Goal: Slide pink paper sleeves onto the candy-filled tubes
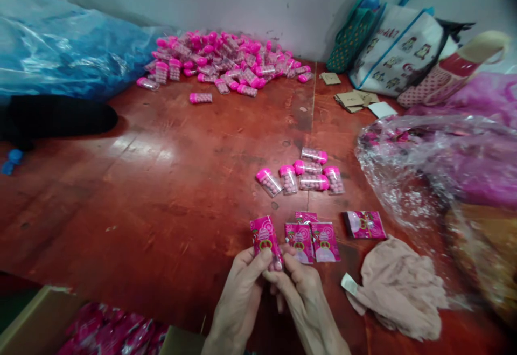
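Both hands meet at a pink printed sachet [265,235] held tilted above the table, with round pink candies showing through its lower end. My left hand [241,290] is closed on it, thumb across the front. My right hand [304,289] pinches its lower right end; some of those fingers are hidden. Just beyond the right hand lie several flat pink sachets [325,243], partly overlapping. Farther off is a loose group of clear candy tubes [289,180] with bright pink caps, filled with pink balls. A small stack of sachets [365,224] lies to the right.
Against the wall is a big heap of capped candy tubes [226,56]. A cardboard box [42,320] of filled pink packets stands at lower left. On the right are a crumpled beige cloth [404,287], clear plastic film [398,182] and bags [398,48]. Blue plastic [72,48] fills the left back.
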Available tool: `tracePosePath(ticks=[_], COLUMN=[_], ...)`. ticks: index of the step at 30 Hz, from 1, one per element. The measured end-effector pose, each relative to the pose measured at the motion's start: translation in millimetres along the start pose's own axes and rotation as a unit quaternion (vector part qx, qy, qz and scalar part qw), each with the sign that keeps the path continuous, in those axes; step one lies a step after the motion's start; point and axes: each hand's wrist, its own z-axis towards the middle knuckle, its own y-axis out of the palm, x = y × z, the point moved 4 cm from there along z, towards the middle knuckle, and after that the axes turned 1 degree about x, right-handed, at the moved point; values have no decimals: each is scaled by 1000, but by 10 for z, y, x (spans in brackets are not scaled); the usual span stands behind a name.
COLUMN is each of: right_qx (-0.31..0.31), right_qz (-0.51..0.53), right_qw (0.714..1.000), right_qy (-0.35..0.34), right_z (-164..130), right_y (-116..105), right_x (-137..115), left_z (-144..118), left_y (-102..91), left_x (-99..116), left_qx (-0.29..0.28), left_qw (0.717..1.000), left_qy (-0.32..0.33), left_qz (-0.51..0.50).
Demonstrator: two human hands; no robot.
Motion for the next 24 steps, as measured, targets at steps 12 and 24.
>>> tracePosePath(ticks=[12, 24], right_qx=[-48, -48], right_qz=[65, 89], right_qw=[994, 991], right_qy=[-79, -91], right_z=[-90, -134], right_y=[-64, -28], right_x=[-41, -99], left_z=[-183, -258], left_y=[64, -38], left_x=[-47, -24], left_qx=[-20, -11], left_qw=[998, 997], left_qy=[55, 67], left_qz=[36, 27])
